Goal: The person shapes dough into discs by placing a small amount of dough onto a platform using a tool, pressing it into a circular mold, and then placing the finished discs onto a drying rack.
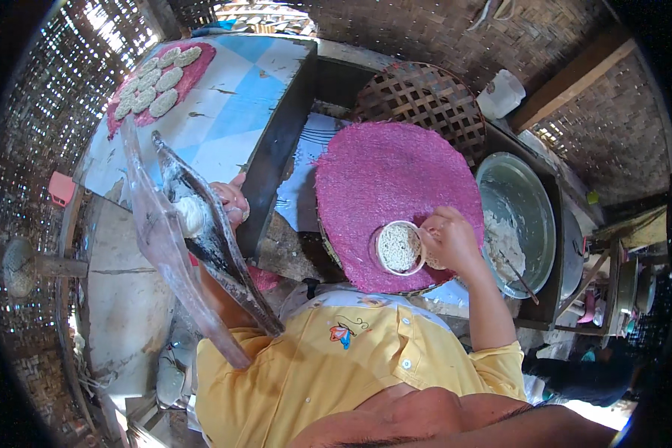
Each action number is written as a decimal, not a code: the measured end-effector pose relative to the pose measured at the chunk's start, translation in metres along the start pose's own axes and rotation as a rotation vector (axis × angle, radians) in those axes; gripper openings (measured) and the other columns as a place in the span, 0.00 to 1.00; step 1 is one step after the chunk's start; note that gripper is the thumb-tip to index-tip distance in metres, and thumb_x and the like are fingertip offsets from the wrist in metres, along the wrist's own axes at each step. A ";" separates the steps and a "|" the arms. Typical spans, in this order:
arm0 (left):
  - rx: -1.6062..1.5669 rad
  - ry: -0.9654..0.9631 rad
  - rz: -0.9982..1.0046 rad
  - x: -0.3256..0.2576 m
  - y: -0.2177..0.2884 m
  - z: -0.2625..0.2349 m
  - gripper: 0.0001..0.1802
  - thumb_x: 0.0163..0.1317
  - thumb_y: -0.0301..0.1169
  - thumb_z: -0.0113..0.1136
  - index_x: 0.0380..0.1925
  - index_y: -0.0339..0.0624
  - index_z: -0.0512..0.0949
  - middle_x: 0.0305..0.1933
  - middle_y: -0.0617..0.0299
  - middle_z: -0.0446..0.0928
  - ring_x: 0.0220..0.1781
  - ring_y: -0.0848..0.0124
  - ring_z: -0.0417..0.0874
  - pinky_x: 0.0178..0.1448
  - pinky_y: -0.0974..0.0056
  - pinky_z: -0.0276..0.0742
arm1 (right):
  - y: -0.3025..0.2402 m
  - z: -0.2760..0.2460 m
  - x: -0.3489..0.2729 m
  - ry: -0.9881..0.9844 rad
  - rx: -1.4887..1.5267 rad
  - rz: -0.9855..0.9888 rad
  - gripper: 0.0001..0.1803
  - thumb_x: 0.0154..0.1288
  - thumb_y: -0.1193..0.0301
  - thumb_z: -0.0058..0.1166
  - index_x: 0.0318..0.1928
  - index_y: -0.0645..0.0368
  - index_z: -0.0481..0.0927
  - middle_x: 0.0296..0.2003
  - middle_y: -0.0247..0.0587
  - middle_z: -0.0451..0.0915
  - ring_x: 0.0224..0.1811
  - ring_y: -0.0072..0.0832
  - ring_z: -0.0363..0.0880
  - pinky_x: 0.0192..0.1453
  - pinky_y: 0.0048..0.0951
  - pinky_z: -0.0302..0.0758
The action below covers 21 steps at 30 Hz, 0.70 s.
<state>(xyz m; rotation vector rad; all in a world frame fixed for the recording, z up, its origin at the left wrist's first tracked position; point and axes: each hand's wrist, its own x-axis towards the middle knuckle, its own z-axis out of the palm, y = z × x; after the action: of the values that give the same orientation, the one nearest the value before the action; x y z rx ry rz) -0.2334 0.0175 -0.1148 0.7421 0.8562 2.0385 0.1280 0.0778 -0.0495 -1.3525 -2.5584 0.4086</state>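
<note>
Right hand (449,240): fingers curled over the far rim of a small round white ring mould (399,248), pressing at its edge; the mould is filled level with pale grainy rice mixture. It sits on the near part of a round pink woven mat (384,175), which lies over a brown lattice bamboo tray (425,93).

Left hand (230,203): closed around the handle end of a long dark flat paddle (216,246), with a whitish lump at the grip; whether a second, translucent strip (153,224) is also held cannot be told.

A grey metal basin (526,205) holding white mixture stands just right of the mat. Beyond the left hand, a blue checked board (231,104) carries another pink mat (194,71) with pale round cakes (153,84) in rows.
</note>
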 end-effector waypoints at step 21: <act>0.185 -0.042 0.012 -0.003 -0.007 0.009 0.27 0.45 0.38 0.64 0.46 0.40 0.70 0.45 0.55 0.74 0.48 0.65 0.74 0.54 0.62 0.66 | -0.030 0.019 0.062 -0.077 0.037 0.041 0.09 0.50 0.66 0.55 0.28 0.58 0.80 0.31 0.43 0.75 0.40 0.41 0.73 0.44 0.37 0.71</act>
<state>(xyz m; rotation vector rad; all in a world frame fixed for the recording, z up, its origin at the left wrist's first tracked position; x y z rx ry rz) -0.2228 0.0210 -0.1154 0.8903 1.0285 1.9654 0.0645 0.1103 -0.0536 -1.4044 -2.5744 0.5225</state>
